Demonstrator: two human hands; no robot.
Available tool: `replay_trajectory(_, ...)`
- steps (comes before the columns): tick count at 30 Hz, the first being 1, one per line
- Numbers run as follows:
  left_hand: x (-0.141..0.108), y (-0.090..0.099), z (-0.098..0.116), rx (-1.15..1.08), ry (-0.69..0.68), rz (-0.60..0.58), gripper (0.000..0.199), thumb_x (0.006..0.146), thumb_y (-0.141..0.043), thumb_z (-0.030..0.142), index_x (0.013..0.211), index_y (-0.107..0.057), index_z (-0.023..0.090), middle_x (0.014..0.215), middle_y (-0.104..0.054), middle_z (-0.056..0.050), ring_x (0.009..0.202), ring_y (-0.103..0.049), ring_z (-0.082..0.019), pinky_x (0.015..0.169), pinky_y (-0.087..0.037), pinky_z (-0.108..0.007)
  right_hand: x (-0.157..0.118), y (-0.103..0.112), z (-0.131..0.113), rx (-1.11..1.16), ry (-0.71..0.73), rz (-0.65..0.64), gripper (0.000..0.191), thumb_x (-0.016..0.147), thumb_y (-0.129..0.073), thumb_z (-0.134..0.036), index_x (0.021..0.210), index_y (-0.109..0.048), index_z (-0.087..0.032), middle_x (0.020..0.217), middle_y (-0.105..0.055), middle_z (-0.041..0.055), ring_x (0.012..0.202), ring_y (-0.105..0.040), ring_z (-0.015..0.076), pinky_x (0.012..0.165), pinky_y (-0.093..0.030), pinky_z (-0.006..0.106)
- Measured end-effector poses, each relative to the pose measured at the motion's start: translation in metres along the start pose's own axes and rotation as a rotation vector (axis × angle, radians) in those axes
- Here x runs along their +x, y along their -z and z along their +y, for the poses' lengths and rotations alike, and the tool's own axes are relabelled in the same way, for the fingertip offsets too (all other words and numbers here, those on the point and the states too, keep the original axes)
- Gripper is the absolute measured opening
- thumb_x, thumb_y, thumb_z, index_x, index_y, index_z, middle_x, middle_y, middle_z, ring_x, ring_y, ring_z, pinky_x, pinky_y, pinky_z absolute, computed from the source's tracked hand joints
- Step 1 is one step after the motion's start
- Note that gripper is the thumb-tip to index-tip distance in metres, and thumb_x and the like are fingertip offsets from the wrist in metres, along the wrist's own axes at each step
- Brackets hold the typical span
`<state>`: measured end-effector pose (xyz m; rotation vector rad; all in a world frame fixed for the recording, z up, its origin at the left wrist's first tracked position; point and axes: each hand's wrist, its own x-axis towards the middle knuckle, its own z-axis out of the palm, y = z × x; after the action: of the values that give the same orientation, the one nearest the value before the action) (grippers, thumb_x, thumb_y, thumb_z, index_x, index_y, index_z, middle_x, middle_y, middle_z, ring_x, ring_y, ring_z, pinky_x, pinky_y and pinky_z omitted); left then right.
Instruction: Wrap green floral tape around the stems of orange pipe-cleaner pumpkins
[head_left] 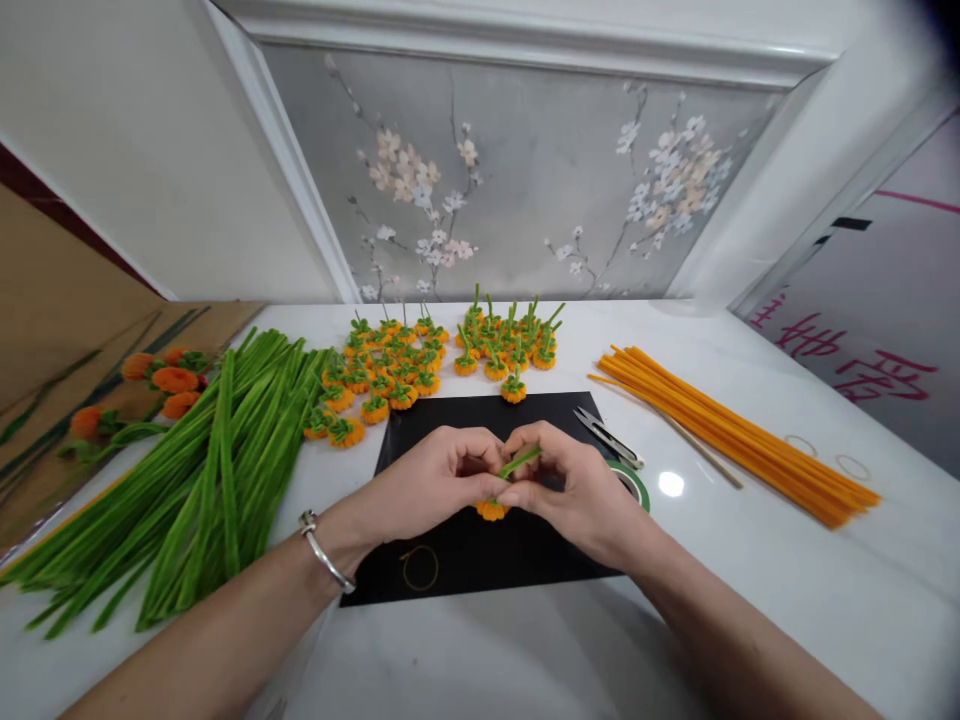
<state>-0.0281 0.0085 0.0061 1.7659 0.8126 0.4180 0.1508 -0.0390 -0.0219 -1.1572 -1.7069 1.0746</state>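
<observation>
Over a black mat (465, 570), my left hand (442, 475) and my right hand (570, 485) meet with fingers pinched around one small pipe-cleaner flower (493, 511). Its orange head hangs below my fingertips, and a green pipe-cleaner stem (523, 460) sticks up to the right between them. My fingers hide most of where green meets orange. A silver bracelet (328, 553) circles my left wrist. Beside my right hand lie thread snips (609, 437) and a roll of green tape (636, 487), partly covered by that hand.
Green pipe cleaners (225, 470) are heaped at left, near orange flowers (176, 379) on cardboard. Behind the mat stand several finished-looking orange flower heads (403, 397), some with green stems (546, 350). Orange pipe cleaners (735, 430) lie at right. A thin ring (420, 568) rests on the mat.
</observation>
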Motion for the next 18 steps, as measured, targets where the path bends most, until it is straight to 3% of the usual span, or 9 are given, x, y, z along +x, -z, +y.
replay_trajectory(4, -0.0004, 0.0041, 0.0024, -0.156, 0.097, -0.108, 0.011, 0.077, -0.065, 0.022, 0.072, -0.062, 0.012, 0.069, -0.054, 0.003, 0.063, -0.046, -0.008, 0.059, -0.038, -0.020, -0.0011, 0.0075, -0.0027, 0.014, 0.035, -0.021, 0.038, 0.076, -0.069, -0.018, 0.110, -0.054, -0.026, 0.077, -0.057, -0.0063, 0.075, -0.057, 0.0098, 0.075, -0.046, 0.024)
replay_trajectory(10, -0.0014, 0.0055, 0.0029, -0.210, 0.097, -0.185, 0.016, 0.082, -0.061, 0.025, 0.075, -0.067, 0.011, 0.082, -0.059, -0.002, 0.065, -0.046, -0.008, 0.056, -0.037, -0.018, -0.0027, 0.0101, -0.0012, 0.161, -0.030, -0.099, 0.042, 0.077, -0.065, -0.015, 0.115, -0.049, -0.025, 0.079, -0.057, -0.0044, 0.072, -0.059, 0.0103, 0.068, -0.050, 0.024)
replay_trajectory(14, -0.0022, 0.0081, 0.0058, -0.108, 0.072, -0.167, 0.019, 0.084, -0.058, 0.025, 0.072, -0.067, 0.013, 0.080, -0.059, -0.001, 0.066, -0.048, -0.008, 0.058, -0.039, -0.018, -0.0025, 0.0071, 0.0008, 0.159, -0.007, -0.094, 0.025, 0.078, -0.061, -0.013, 0.101, -0.058, -0.022, 0.079, -0.059, -0.0030, 0.068, -0.058, 0.0096, 0.063, -0.049, 0.021)
replay_trajectory(18, -0.0041, 0.0112, 0.0103, -0.085, 0.084, -0.179, 0.025, 0.086, -0.055, 0.031, 0.074, -0.067, 0.013, 0.091, -0.062, -0.004, 0.073, -0.053, -0.010, 0.062, -0.044, -0.019, -0.0029, 0.0076, -0.0012, -0.001, 0.125, -0.031, 0.017, 0.079, -0.059, -0.010, 0.088, -0.068, -0.021, 0.078, -0.062, 0.0001, 0.069, -0.059, 0.0107, 0.061, -0.047, 0.022)
